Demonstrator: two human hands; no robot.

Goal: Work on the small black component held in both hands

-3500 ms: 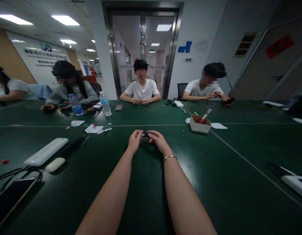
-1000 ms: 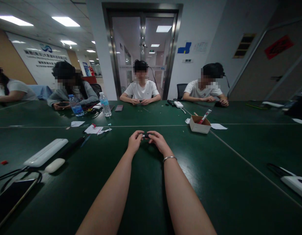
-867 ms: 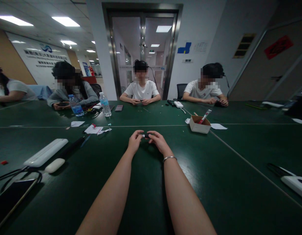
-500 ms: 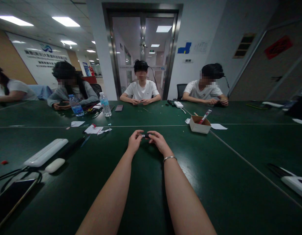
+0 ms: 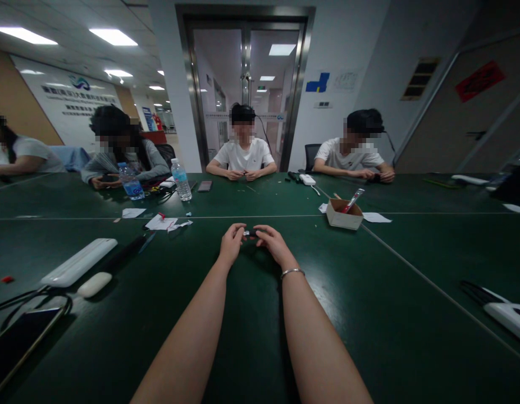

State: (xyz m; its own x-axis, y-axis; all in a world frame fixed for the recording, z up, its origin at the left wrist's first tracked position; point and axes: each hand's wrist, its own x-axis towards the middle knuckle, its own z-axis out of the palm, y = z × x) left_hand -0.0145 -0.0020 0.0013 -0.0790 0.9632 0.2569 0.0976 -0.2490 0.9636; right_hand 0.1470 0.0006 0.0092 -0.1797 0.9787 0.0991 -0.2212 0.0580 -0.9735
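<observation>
A small black object with a silver end is held level between my two hands, above or against the green table; its exact kind is too small to tell. My left hand has fingertips and thumb closed at the silver end. On the black end, the fingers of my right hand are pinched, with a silver bracelet at that wrist. My fingers cover part of each end.
An open box holding a red-and-silver item stands beyond my right hand. To the left lie a phone, a white power strip-like case, a white mouse-like object and paper scraps. Two bottles stand farther back. Several people sit across the table.
My left fingertips have shifted very slightly left along the silver end. My right hand looks unmoved, and the object stays between both hands.
</observation>
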